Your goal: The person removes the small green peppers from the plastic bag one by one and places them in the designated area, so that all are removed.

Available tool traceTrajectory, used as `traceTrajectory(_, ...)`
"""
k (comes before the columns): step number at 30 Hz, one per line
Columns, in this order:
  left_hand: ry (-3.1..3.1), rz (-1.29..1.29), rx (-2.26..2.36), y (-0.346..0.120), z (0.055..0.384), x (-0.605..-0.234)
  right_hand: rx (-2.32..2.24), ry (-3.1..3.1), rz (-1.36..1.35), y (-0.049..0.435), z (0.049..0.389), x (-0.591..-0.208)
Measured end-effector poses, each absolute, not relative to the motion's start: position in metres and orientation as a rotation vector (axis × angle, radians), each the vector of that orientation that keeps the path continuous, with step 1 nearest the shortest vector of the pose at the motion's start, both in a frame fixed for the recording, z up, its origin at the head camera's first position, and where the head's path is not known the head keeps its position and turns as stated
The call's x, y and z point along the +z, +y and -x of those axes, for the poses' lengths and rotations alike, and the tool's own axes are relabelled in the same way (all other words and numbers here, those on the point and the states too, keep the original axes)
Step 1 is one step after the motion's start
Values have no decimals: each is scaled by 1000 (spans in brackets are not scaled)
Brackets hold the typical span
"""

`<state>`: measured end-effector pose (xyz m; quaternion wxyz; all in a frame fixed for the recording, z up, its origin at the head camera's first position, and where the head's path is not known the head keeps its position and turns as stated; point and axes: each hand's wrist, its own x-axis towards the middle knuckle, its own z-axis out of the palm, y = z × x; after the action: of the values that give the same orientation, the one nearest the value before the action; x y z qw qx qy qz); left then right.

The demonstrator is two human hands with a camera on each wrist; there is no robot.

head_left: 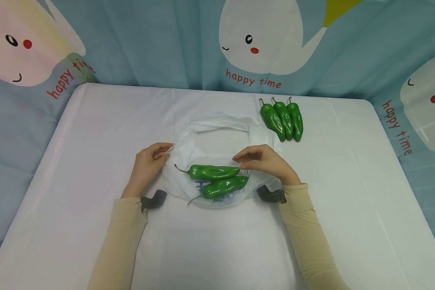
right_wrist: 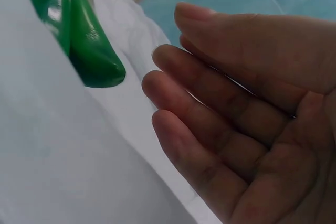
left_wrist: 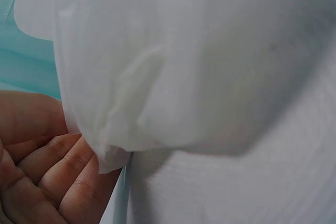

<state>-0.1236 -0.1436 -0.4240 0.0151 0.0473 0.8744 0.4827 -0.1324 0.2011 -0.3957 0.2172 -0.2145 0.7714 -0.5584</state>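
Observation:
A white plastic bag [head_left: 217,121] lies spread on the table with its mouth facing up. Two green peppers [head_left: 214,172] lie side by side on it, stems toward the left. My left hand [head_left: 150,165] pinches the bag's left edge between thumb and fingers; the left wrist view shows the thin film [left_wrist: 121,103] hanging from that pinch. My right hand [head_left: 262,161] hovers at the tip of the upper pepper, its fingers relaxed and holding nothing. In the right wrist view, the pepper tips [right_wrist: 97,51] sit apart from those fingers.
Three more green peppers [head_left: 283,121] lie in a row beyond the bag, at the back right. A white cloth [head_left: 348,193] covers the table. Behind it hangs a blue curtain [head_left: 159,44] with whale prints. Dark wrist cameras [head_left: 272,195] stick out inward from both sleeves.

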Motion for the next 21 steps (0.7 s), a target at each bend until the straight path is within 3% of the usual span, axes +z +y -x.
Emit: traceTrajectory(21, 2699, -140, 1512, -144, 124, -423, -1358, 2164, 739, 185, 132, -404)
